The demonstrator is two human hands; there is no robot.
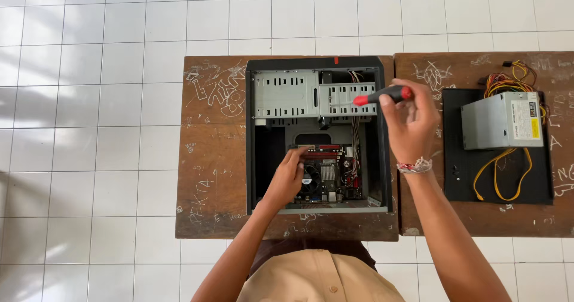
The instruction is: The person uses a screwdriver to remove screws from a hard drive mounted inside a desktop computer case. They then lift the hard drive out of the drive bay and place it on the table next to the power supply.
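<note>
An open black computer case (256, 129) lies flat on a brown wooden desk (209, 176). Inside it sit grey metal drive bays (286, 94) at the far end and a small motherboard (332, 176) with a fan at the near end. My left hand (290, 173) reaches into the case, its fingers touching the red memory slots (326, 149) at the board's far edge. My right hand (409, 123) hovers over the case's right wall and grips a screwdriver (382, 96) with a black and red handle, held roughly level and pointing left.
A second desk (430, 218) stands to the right. On it lies a black side panel (460, 176) with a grey power supply (501, 120) and its yellow, red and black cables (508, 81). White tiled floor (89, 129) surrounds the desks.
</note>
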